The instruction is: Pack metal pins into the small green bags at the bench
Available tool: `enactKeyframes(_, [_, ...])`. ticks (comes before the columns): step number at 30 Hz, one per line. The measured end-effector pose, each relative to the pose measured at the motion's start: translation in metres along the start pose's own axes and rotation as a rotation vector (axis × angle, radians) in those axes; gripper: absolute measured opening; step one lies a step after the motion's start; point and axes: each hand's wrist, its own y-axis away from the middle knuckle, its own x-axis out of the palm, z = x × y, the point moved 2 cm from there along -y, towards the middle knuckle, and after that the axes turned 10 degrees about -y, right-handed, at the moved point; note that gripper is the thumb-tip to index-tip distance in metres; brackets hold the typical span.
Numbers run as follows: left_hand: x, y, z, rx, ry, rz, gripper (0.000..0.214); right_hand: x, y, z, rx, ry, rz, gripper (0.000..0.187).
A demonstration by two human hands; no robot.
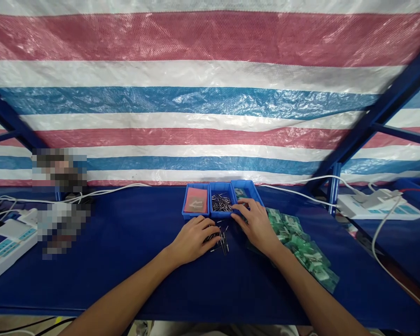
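Beside a small pile of thin dark metal rods with bright tips [224, 242] on the table, my left hand [194, 239] has its fingers curled round some of the rods. Rods show between the thumb and forefinger; the palm side is hidden. My right hand [257, 226] is open at the front of the blue bins, thumb and forefinger apart, with nothing visible between them. More rods [221, 202] lie in the middle blue bin [220, 215]. The left blue bin [195, 216] holds pinkish-red sheets [196, 195] with a pale piece on top. My right hand partly covers the right blue bin [248, 183].
Several green-tinted clear packets [311, 259] are heaped right of my right forearm on the blue table [126, 261]. White power strips stand left [12, 247] and right [381, 207], with white cables along the back. A striped tarp [210, 102] hangs behind.
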Motion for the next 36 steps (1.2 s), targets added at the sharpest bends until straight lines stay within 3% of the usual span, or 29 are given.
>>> enactKeyframes(36, [-0.0022, -0.0007, 0.0001, -0.013, 0.028, 0.047, 0.029, 0.0002, 0.0015, 0.0023, 0.011, -0.079, 0.008, 0.024])
